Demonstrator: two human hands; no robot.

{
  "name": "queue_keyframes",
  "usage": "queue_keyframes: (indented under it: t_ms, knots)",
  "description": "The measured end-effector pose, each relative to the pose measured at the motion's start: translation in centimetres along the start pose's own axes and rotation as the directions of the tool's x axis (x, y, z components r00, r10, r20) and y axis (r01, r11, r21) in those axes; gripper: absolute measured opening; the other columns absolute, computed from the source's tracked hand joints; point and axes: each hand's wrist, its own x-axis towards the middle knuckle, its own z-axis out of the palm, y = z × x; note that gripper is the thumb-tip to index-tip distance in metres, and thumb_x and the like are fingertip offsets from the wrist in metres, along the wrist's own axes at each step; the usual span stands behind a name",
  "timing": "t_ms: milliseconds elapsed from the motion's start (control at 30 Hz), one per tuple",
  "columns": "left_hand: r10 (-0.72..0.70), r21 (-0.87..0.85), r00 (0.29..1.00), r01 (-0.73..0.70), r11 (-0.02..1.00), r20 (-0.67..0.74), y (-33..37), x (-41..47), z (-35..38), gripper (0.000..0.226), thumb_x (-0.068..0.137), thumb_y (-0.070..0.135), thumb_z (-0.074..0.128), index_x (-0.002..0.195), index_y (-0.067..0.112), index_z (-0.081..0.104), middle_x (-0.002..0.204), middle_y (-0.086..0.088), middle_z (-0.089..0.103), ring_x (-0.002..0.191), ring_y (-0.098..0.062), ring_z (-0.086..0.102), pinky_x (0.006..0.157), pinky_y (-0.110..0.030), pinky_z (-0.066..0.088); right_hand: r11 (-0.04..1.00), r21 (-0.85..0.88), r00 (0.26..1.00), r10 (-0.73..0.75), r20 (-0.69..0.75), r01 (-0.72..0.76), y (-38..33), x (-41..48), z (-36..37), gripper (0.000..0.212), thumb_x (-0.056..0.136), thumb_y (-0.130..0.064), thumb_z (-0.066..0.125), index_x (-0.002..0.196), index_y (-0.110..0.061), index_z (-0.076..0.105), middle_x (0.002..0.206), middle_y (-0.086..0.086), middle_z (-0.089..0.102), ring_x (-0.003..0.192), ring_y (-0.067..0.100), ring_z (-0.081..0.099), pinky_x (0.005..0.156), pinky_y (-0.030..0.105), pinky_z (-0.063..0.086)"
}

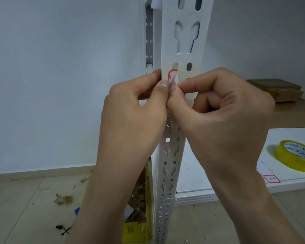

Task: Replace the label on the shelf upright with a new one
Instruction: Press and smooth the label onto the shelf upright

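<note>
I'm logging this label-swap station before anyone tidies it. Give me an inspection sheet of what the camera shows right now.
Surface: white shelf board, low on the right, carrying loose items.
Job's things: red-bordered label on the white shelf upright, mostly covered by fingers; label sheet on the board.
Clutter: yellow tape roll; brown boxes on the upper shelf; debris on the floor; yellow carton by the upright's foot.
Grippers: left hand and right hand pinch together at the label.
Cables: nothing seen.
Surroundings: plain pale wall, tiled floor.
</note>
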Motion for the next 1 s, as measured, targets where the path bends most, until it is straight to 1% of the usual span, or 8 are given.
queue_keyframes:
  t_ms: [100,233,367,533,667,800,900,1000]
  knots:
    - [-0.001,-0.006,1.000,0.001,1.000,-0.005,-0.07,0.05,-0.03,0.024,0.096,0.035,0.059,0.112,0.036,0.077,0.091,0.022,0.077,0.091,0.011,0.068,0.079,-0.017,0.054,1.000,0.002,1.000,-0.003,-0.001,0.003,-0.04,-0.03,0.04,0.012,0.088,-0.017,0.079,0.079,-0.012,0.073,0.046,-0.005,0.050,0.046,0.020,0.046,0.051,0.011,0.034]
    - [0.010,-0.021,1.000,-0.010,1.000,0.003,-0.16,0.09,-0.04,0.024,0.096,0.034,0.059,0.112,0.035,0.077,0.092,0.022,0.077,0.092,0.011,0.069,0.083,-0.024,0.056,1.000,0.015,1.000,0.006,0.007,-0.006,-0.06,-0.05,0.03,0.012,0.088,-0.017,0.079,0.079,-0.011,0.073,0.045,-0.004,0.049,0.044,0.018,0.043,0.051,0.010,0.033]
    - [0.023,-0.032,1.000,-0.023,0.999,0.006,-0.23,0.15,-0.08,0.024,0.095,0.034,0.060,0.112,0.035,0.077,0.091,0.022,0.077,0.091,0.011,0.069,0.082,-0.023,0.055,1.000,0.011,1.000,0.004,0.008,-0.004,-0.12,-0.04,0.00,0.012,0.087,-0.017,0.079,0.078,-0.011,0.073,0.045,-0.003,0.050,0.044,0.019,0.044,0.050,0.013,0.034]
    - [0.020,-0.054,1.000,-0.020,0.998,0.002,-0.41,0.34,0.04,0.033,0.090,0.037,0.058,0.117,0.029,0.076,0.099,0.018,0.078,0.099,0.006,0.070,0.092,-0.035,0.057,1.000,0.012,1.000,0.002,0.002,-0.002,-0.23,-0.08,0.04,0.013,0.087,-0.017,0.079,0.077,-0.011,0.072,0.045,-0.003,0.050,0.044,0.020,0.046,0.048,0.014,0.036]
    - [0.029,-0.067,0.999,-0.028,0.997,0.013,-0.47,0.28,0.01,0.024,0.093,0.034,0.059,0.109,0.034,0.077,0.091,0.022,0.077,0.094,0.008,0.070,0.086,-0.030,0.058,1.000,0.012,1.000,-0.002,-0.001,0.002,-0.27,-0.07,0.06,0.013,0.086,-0.016,0.079,0.076,-0.011,0.072,0.044,-0.003,0.049,0.044,0.021,0.045,0.049,0.013,0.035]
    - [0.035,-0.063,0.999,-0.034,0.997,0.018,-0.49,0.25,-0.07,0.024,0.095,0.032,0.059,0.112,0.033,0.077,0.092,0.022,0.077,0.093,0.008,0.070,0.086,-0.031,0.058,1.000,0.015,1.000,-0.007,0.003,0.007,-0.37,-0.06,0.01,0.013,0.086,-0.015,0.079,0.076,-0.011,0.071,0.044,-0.004,0.049,0.045,0.020,0.045,0.050,0.012,0.035]
    - [0.036,-0.072,0.999,-0.034,0.997,0.023,-0.49,0.29,-0.08,0.024,0.095,0.031,0.059,0.111,0.033,0.078,0.092,0.021,0.078,0.094,0.006,0.071,0.087,-0.035,0.059,1.000,0.018,1.000,-0.009,0.000,0.009,-0.35,-0.08,-0.01,0.013,0.086,-0.015,0.079,0.076,-0.010,0.072,0.045,-0.002,0.050,0.044,0.021,0.046,0.049,0.017,0.038]
    - [0.037,-0.059,0.999,-0.035,0.998,0.025,-0.54,0.33,-0.06,0.025,0.095,0.032,0.059,0.112,0.032,0.077,0.093,0.020,0.078,0.094,0.005,0.071,0.086,-0.036,0.059,1.000,0.016,1.000,-0.005,-0.003,0.005,-0.38,-0.14,0.03,0.013,0.085,-0.014,0.079,0.075,-0.009,0.072,0.044,-0.001,0.050,0.043,0.021,0.045,0.048,0.019,0.038]
